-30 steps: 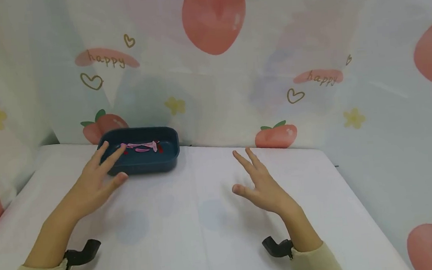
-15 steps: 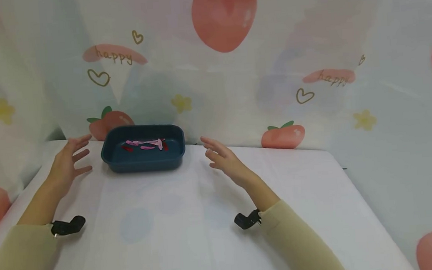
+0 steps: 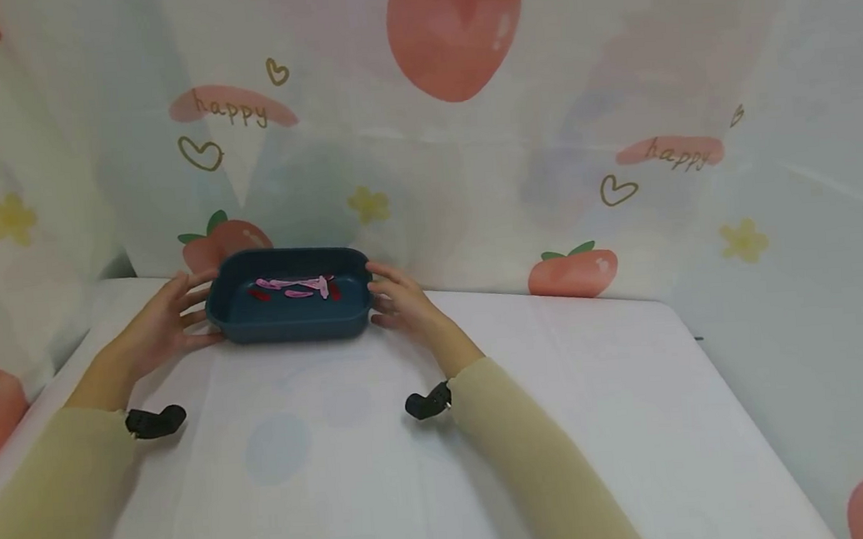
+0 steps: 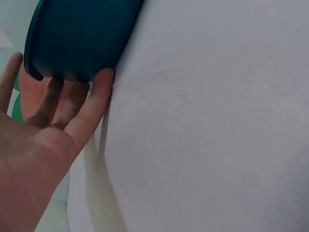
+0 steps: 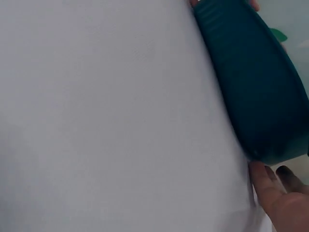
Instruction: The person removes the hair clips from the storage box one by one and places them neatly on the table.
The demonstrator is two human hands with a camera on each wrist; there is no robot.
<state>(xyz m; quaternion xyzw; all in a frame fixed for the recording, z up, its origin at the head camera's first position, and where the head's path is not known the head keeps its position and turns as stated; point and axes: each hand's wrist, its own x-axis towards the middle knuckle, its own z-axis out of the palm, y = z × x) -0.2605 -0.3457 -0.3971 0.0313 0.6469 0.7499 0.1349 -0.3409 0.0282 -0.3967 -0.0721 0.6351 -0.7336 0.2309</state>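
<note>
A dark teal rectangular tray (image 3: 293, 331) stands on the white-covered table near its back edge. Inside lie several slim pink pieces (image 3: 293, 284), one with a T-shaped end, and small dark red pieces (image 3: 335, 291). At the tray's left end my left hand (image 3: 165, 321) has its fingers spread, fingertips right at the wall. The left wrist view shows these extended fingers (image 4: 87, 113) against the tray's lower end (image 4: 79, 43). My right hand (image 3: 407, 309) reaches the opposite end, fingertips at the wall, thumb low near the table (image 5: 120, 116).
A patterned cloth backdrop (image 3: 456, 193) with peaches and hearts hangs right behind the tray. Another cloth side (image 3: 26, 273) closes in on the left. The tabletop (image 3: 356, 475) spreads in front of the tray and off to the right. Black wrist cameras (image 3: 156, 421) jut inward from both cuffs.
Both hands have come in to the two ends of the tray, the right moving left and the left moving in from the side. The tray stays in place against the backdrop.
</note>
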